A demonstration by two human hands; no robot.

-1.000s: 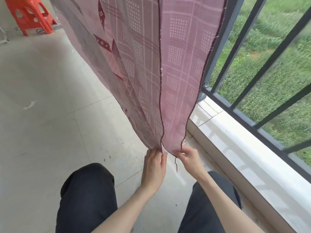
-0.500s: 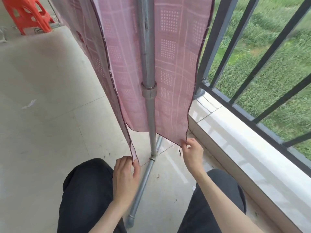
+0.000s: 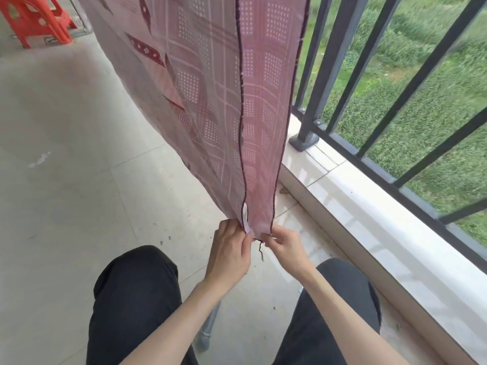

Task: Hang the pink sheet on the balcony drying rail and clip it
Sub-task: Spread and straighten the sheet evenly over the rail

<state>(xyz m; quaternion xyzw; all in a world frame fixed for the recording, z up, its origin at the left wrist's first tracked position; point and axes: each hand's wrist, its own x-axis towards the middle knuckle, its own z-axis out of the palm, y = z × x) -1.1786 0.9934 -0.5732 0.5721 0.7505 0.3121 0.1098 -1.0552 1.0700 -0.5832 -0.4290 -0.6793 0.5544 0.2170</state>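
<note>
The pink checked sheet point(image 3: 210, 88) hangs down from above the frame in two layers, its dark-hemmed edges meeting at the bottom. My left hand point(image 3: 230, 252) pinches the lower corner of the near layer. My right hand point(image 3: 286, 246) pinches the corner of the far layer right beside it, so the two corners are held together. A loose dark thread dangles between my hands. The rail the sheet hangs from is out of view above. The sheet hides the rack's upright pole; only a grey metal foot tube point(image 3: 208, 330) shows between my knees.
A black metal balcony railing point(image 3: 340, 61) on a pale tiled ledge point(image 3: 369, 222) runs along the right, with grass beyond. An orange plastic stool point(image 3: 37, 19) stands at the far left. My knees in dark trousers point(image 3: 137, 299) fill the bottom.
My left hand has swung right with its sheet corner and now meets my right hand. The two layers have closed together, hiding the upright pole that showed between them half a second ago.
</note>
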